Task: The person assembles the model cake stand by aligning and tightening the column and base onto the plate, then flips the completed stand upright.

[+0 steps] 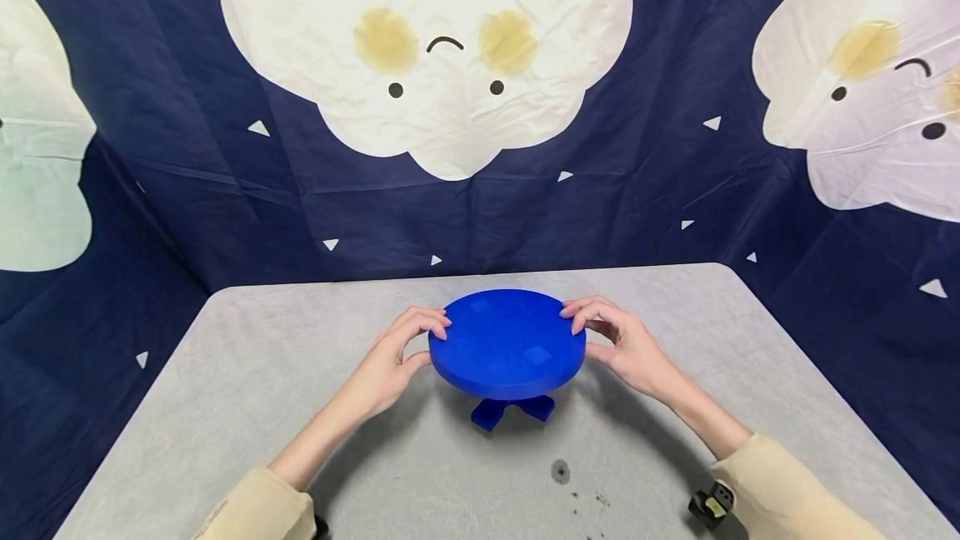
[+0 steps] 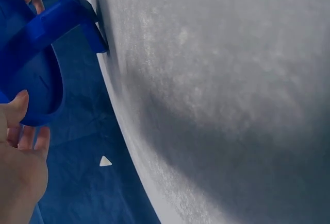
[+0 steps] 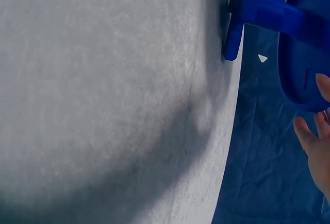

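A small blue round table (image 1: 507,338) with a central column (image 2: 49,24) and splayed feet (image 1: 489,414) is upright near the middle of the grey tabletop. My left hand (image 1: 396,357) grips the left side of its round top, fingers over the upper rim and thumb lower at the edge. On the opposite side, my right hand (image 1: 618,343) holds the rim the same way. Both wrist views show the underside of the round top, with a thumb (image 2: 19,108) against it. Whether every foot touches the grey surface I cannot tell.
The grey tabletop (image 1: 300,340) has rounded far corners. A dark round mark (image 1: 560,471) and small specks lie on it in front of the blue table. Behind hangs a navy cloth (image 1: 187,148) with white clouds. A black device (image 1: 711,505) sits at the right wrist.
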Demonstrator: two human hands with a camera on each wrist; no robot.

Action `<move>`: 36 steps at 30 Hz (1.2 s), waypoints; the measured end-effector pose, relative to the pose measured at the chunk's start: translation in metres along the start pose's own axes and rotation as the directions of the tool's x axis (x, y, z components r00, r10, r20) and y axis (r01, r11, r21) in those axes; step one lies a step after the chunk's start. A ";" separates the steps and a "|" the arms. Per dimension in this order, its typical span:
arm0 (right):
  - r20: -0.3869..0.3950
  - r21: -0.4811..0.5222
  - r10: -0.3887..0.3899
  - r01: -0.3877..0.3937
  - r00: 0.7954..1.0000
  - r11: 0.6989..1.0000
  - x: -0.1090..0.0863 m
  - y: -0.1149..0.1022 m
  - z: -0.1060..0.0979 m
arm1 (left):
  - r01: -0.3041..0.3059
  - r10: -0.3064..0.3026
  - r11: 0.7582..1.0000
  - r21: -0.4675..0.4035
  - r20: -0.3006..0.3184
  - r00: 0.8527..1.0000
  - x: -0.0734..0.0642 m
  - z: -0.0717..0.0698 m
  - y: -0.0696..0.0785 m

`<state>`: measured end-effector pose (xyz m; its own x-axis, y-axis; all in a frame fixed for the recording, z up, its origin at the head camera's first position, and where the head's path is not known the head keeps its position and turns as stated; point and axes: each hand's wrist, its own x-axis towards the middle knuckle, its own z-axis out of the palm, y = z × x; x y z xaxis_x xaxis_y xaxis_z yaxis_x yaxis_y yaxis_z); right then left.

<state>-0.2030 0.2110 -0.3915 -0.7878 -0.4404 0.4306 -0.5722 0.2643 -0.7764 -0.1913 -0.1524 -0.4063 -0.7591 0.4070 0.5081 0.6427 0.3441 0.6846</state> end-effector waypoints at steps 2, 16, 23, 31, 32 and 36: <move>0.010 -0.007 0.004 -0.004 1.000 1.000 -0.001 0.000 -0.001 | 0.006 -0.006 1.000 0.019 0.008 1.000 -0.001 -0.001 0.001; 0.057 -0.014 0.000 0.001 0.998 1.000 -0.008 0.000 -0.001 | -0.045 0.031 0.977 0.210 0.071 0.997 -0.014 -0.008 0.005; 0.089 -0.007 0.007 -0.006 0.996 1.000 -0.013 -0.001 -0.002 | -0.088 0.069 0.974 0.210 0.097 0.993 -0.019 -0.008 0.007; 0.117 -0.014 -0.005 0.007 0.993 1.000 -0.017 -0.002 -0.002 | -0.164 0.150 0.972 0.170 0.092 0.984 -0.022 -0.006 0.007; 0.121 -0.011 -0.006 0.008 0.993 1.000 -0.017 -0.003 -0.002 | -0.170 0.157 0.971 0.166 0.092 0.983 -0.022 -0.006 0.007; 0.134 0.005 -0.006 0.006 0.991 1.000 -0.018 -0.002 -0.003 | -0.185 0.173 0.970 0.157 0.085 0.981 -0.023 -0.004 0.006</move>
<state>-0.1880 0.2206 -0.3961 -0.7465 -0.5530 0.3701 -0.5754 0.2571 -0.7764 -0.1699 -0.1634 -0.4115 -0.6250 0.5308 0.5724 0.7799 0.3919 0.4880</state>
